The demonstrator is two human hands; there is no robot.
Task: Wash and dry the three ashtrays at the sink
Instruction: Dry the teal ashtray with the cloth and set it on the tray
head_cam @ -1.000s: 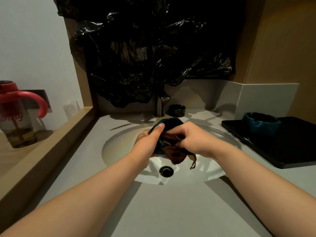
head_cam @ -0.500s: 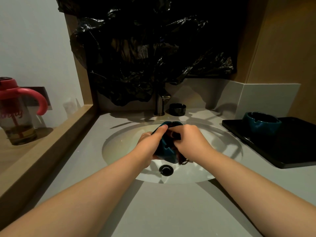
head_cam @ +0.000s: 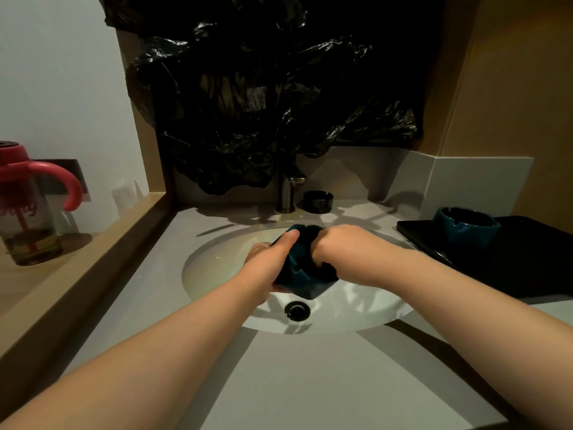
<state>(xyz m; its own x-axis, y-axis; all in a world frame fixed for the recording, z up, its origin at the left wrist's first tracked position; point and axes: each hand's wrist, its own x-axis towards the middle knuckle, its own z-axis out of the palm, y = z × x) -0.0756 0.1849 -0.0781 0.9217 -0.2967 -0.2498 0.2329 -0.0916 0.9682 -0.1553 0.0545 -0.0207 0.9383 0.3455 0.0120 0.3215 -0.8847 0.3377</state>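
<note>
**Teal ashtray held over sink in both hands**

A teal ashtray (head_cam: 302, 276) is held tilted at frame centre, above the sink (head_cam: 198, 274) and just above the drain (head_cam: 297, 310). It is gripped from the left side by the left hand (head_cam: 268, 263), with the thumb laid over the upper rim and the fingers under it. The right hand (head_cam: 338, 252) is curled knuckles-up, its fingers tucked down into the ashtray's bowl. What is gripped there cannot be told, since the fingertips are hidden in shadow.

A black ashtray (head_cam: 317, 200) is set on the counter (head_cam: 279, 383) just right of the tap (head_cam: 286, 193), above centre. A second teal ashtray (head_cam: 466, 223) is placed upright on a black tray (head_cam: 527, 265) at the right edge. A red-lidded cup (head_cam: 28, 212) is seen on the ledge (head_cam: 77, 274) at far left. A black bag (head_cam: 263, 88) is hung across the top.
</note>
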